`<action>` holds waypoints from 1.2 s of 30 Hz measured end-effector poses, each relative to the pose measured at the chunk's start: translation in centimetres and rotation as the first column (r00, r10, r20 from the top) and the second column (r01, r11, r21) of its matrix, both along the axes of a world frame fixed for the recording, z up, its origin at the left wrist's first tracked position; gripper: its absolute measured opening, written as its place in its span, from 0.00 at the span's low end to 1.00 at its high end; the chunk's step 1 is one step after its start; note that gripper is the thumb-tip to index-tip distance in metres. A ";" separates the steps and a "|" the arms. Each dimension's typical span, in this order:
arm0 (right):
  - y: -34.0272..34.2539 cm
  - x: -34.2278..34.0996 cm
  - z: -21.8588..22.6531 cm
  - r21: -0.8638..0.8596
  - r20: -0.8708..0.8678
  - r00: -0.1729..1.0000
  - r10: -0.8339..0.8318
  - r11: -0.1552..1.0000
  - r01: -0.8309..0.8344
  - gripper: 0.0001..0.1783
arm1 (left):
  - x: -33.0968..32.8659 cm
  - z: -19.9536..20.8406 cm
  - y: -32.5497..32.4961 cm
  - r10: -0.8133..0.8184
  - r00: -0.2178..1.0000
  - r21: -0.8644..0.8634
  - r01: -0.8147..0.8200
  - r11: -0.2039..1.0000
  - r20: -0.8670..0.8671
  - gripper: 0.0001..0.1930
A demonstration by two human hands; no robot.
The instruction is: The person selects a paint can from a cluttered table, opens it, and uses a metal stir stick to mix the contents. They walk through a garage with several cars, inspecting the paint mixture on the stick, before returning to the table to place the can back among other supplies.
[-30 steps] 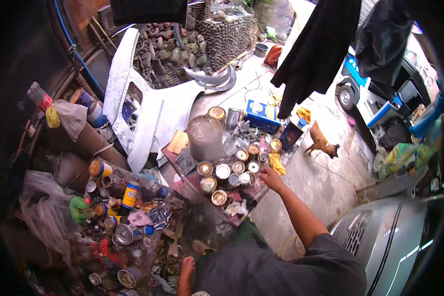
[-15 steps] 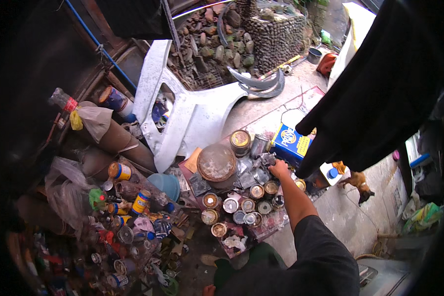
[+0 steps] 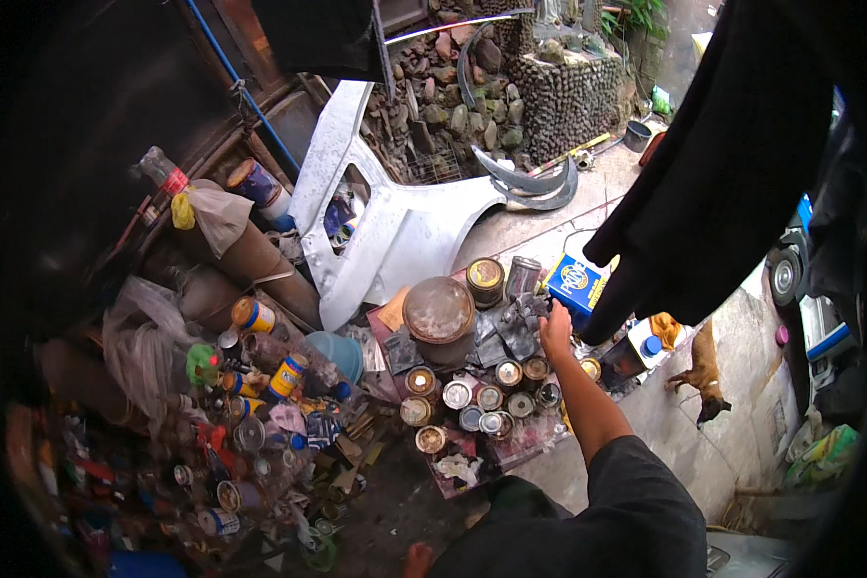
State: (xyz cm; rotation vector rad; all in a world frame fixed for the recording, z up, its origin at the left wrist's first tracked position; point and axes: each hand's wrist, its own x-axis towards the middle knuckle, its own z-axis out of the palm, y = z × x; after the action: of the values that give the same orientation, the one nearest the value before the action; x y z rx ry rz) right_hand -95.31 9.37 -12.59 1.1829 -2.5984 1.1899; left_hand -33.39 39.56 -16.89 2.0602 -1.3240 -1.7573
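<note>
Grey scraps (image 3: 527,316) are met at the edge by the right hand (image 3: 555,337), which is stretched over the far part of the low table (image 3: 539,435); whether its fingers (image 3: 555,310) are parted or pinched on a piece cannot be made out. Just beyond the fingertips, a blue tin (image 3: 570,277) is placed. To their left a brown bucket (image 3: 439,310) is seen, with dark sheets (image 3: 493,349) laid between, while small cans (image 3: 509,372) are grouped nearer the body than the fingers. As far as can be judged, only a reach has been made: nothing can be seen raised clear of the table, and any lifting or sorting is left undone. Whether the cans are lidded is not clearly shown. Well apart from those fingers, the left hand (image 3: 418,559) is held low at the bottom edge, too blurred for its grip to be read.
</note>
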 end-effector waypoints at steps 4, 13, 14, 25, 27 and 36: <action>2.8 2.0 4.1 -0.030 0.047 0.999 -0.010 0.999 0.011 0.17 | 1.3 -0.4 1.7 0.034 0.999 -0.101 -0.036 0.994 -0.025 0.23; 10.6 6.8 12.2 -0.084 0.069 0.978 0.197 0.978 -0.191 0.20 | -7.2 11.5 -1.4 -0.038 0.917 -0.437 -0.153 0.886 -0.397 0.28; 11.7 8.6 13.9 -0.124 0.059 0.972 0.228 0.968 -0.220 0.22 | -8.1 12.8 -1.8 -0.076 0.891 -0.467 -0.161 0.870 -0.448 0.30; 27.2 29.4 21.0 -0.206 -0.076 0.798 0.598 0.773 -0.600 0.11 | -18.3 24.0 -4.9 0.132 0.459 -0.098 -0.445 0.890 -0.879 0.30; 30.0 32.0 20.1 -0.125 -0.003 0.734 0.679 0.728 -0.674 0.19 | -17.9 24.7 -4.1 0.274 0.374 0.068 -0.479 0.875 -0.886 0.28; 36.0 35.1 17.6 0.071 0.117 0.369 0.922 0.363 -0.929 0.31 | -9.5 20.0 -3.0 0.586 0.177 0.318 -0.699 0.641 -0.791 0.10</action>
State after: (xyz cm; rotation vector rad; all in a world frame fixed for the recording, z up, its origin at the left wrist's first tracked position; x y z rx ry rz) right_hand -60.19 45.35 5.02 2.9117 -1.8847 1.0835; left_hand -42.90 36.51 3.14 0.9966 -0.1232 -1.7167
